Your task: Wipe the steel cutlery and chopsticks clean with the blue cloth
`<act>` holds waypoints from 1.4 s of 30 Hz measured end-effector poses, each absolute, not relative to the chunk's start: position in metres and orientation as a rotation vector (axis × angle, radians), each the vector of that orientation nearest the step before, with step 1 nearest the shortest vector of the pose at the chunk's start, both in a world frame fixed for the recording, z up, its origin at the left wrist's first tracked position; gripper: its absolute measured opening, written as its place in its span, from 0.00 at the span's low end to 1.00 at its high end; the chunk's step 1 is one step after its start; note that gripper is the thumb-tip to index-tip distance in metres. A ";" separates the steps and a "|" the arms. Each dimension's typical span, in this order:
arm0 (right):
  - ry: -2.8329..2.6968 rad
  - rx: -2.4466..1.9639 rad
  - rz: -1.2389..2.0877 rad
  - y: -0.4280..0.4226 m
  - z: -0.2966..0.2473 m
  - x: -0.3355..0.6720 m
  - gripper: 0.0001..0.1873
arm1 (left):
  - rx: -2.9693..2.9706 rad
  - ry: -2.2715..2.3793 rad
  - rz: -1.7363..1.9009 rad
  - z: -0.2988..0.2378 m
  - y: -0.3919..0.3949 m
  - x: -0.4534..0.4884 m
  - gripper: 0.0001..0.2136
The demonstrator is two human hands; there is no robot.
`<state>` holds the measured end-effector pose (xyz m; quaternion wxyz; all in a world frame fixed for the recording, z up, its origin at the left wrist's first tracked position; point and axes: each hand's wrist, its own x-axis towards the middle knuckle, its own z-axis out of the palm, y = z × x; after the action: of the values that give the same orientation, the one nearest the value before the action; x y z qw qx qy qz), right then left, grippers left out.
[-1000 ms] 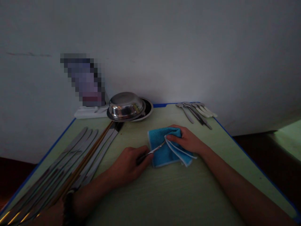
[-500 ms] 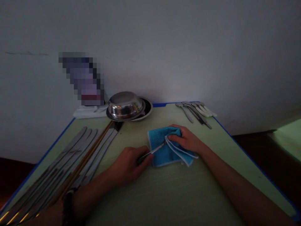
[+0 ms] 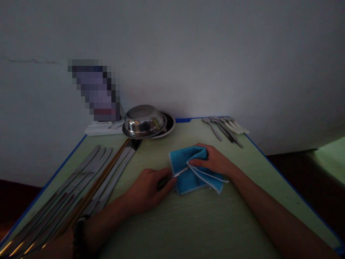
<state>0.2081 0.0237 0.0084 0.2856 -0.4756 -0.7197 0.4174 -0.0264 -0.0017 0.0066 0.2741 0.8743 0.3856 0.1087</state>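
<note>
My left hand (image 3: pixel 151 189) is closed round the dark handle of a slim metal utensil (image 3: pixel 176 175). Its far end goes into the folds of a blue cloth (image 3: pixel 185 185) with pale edging, so its head is hidden. The cloth is in my right hand (image 3: pixel 212 160), which pinches it round the utensil's end, thumb on top. Both hands are above the middle of the pale green table (image 3: pixel 172 226). A dark band circles my left wrist.
Several long flat metal utensils (image 3: pixel 81 172) and brown chopsticks (image 3: pixel 106 167) lie on the left. An upturned steel bowl (image 3: pixel 144 120) rests partly over a dark round dish (image 3: pixel 170 124) at the back. Several spoons (image 3: pixel 215 127) lie back right. A pixelated upright object (image 3: pixel 94 90) stands by the wall.
My right hand's thumb and the cloth fold have slid slightly left along the utensil, towards my left hand. The cloth's lower edge has shifted a little. My left hand stays nearly still.
</note>
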 end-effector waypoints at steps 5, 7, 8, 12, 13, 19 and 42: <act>-1.929 -1.285 1.106 0.024 0.008 0.208 0.13 | 2.366 1.050 0.309 0.007 -0.002 -0.025 0.14; -1.942 -1.265 1.090 0.024 0.007 0.208 0.12 | 2.369 1.051 0.317 0.008 -0.002 -0.025 0.14; -1.946 -1.256 1.084 0.024 0.007 0.209 0.11 | 2.368 1.052 0.321 0.008 -0.002 -0.025 0.14; -1.958 -1.240 1.086 0.025 0.005 0.209 0.09 | 2.360 1.035 0.313 0.010 -0.002 -0.025 0.14; -1.960 -1.236 1.092 0.025 0.005 0.210 0.09 | 2.358 1.032 0.313 0.009 -0.002 -0.025 0.14; -1.962 -1.206 1.088 0.026 0.006 0.210 0.11 | 2.362 1.024 0.320 0.007 -0.001 -0.026 0.14; -1.934 -1.173 1.124 0.025 0.005 0.210 0.18 | 2.349 1.022 0.307 0.007 -0.002 -0.026 0.14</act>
<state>0.2104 0.0251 0.0050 0.3031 -0.4425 -0.7298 0.4239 -0.0257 -0.0018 0.0067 0.2770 0.8748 0.3806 0.1144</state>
